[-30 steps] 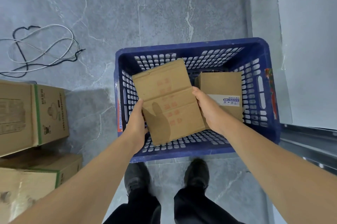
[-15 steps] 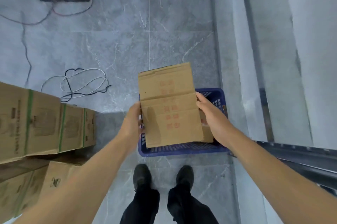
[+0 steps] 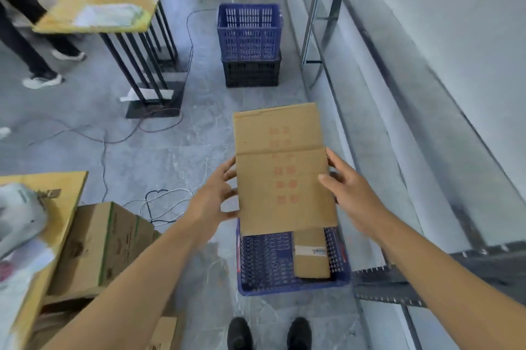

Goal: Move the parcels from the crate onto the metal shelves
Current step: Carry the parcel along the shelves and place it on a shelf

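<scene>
Seen from above, a person's two bare hands hold a flat brown cardboard parcel with faint red printing (image 3: 281, 170) in the air, over the blue perforated plastic crate (image 3: 264, 264) standing on the grey marbled floor. The left hand (image 3: 216, 196) clasps the parcel's left edge with spread fingers; the right hand (image 3: 345, 184) grips the right edge, thumb on top. A smaller brown cardboard parcel with a white label (image 3: 310, 254) lies in the crate. The grey metal shelves (image 3: 398, 133) run along the person's right side.

To do this step well, I would keep both hands level on opposite edges, turn right, and slide the parcel flat onto a shelf.

The cardboard looks matte, smooth and creased across the middle. The crate walls are a rigid lattice. The shelf is hard with a notched edge.
</scene>
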Available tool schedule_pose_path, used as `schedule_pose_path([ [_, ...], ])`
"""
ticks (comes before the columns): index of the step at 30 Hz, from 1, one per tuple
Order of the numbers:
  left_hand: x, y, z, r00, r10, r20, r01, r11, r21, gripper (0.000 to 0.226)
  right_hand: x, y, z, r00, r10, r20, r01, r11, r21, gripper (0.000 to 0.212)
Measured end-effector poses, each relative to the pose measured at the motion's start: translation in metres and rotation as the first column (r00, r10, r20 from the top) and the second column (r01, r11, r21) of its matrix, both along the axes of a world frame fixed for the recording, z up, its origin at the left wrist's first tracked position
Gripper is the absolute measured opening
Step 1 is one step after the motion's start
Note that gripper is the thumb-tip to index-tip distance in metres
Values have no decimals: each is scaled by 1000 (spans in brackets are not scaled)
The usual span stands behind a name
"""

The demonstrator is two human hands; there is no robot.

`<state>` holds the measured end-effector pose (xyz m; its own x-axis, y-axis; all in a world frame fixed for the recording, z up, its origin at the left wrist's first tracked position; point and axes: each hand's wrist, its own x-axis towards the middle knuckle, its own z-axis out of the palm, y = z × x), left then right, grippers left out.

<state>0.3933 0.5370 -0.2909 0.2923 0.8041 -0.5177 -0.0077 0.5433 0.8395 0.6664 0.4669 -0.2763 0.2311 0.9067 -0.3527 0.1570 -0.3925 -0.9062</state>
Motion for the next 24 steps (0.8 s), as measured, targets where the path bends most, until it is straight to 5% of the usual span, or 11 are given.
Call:
schedule_pose_path([
  [8, -27, -14, 35, 985, -140, -96, 164, 936, 311, 72, -12, -26, 44, 994, -99, -37, 104, 977, 184, 70],
  [13, -44, -28, 37, 984, -179, -17, 179, 982, 57, 143, -29, -42, 42, 978, -116, -173, 150, 969, 195, 69],
  [19, -56, -28, 50, 985, -170, -25, 172, 980, 102, 117, -51, -48, 44, 988, 70, 135, -91, 984, 151, 57],
  [24, -50, -26, 61, 988, -155, 28, 149, 978, 143, 92, -60, -43, 51, 991, 118, 60, -126, 980, 155, 45],
])
